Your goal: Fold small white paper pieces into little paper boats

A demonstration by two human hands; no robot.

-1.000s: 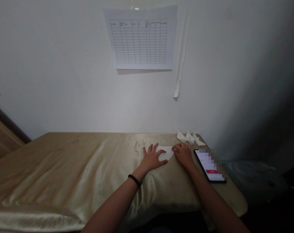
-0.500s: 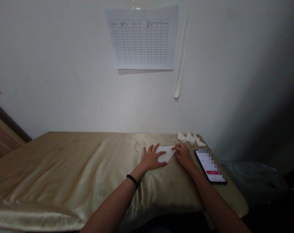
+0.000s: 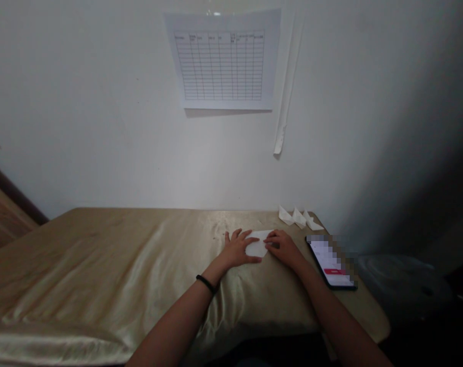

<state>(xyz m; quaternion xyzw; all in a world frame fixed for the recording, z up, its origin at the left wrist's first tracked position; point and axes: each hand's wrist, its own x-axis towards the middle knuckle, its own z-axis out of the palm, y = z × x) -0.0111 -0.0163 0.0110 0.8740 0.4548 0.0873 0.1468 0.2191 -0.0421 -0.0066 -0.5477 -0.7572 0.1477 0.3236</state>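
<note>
A white sheet of folded paper (image 3: 257,247) lies on the table's gold satin cloth (image 3: 101,265). My left hand (image 3: 237,250) rests flat on its left part, fingers spread, a black band on the wrist. My right hand (image 3: 282,247) presses on the paper's right corner with curled fingers, its fingertips on the sheet. The paper's right tip is hidden under that hand.
Three small folded white paper pieces (image 3: 300,217) sit at the table's back right corner. A lit phone (image 3: 330,262) lies to the right of my right hand, near the table's edge. A printed grid sheet (image 3: 221,61) hangs on the white wall behind.
My right hand has slid left over the paper, covering its right tip. The visible paper is now shorter. My left hand has stayed flat in place.
</note>
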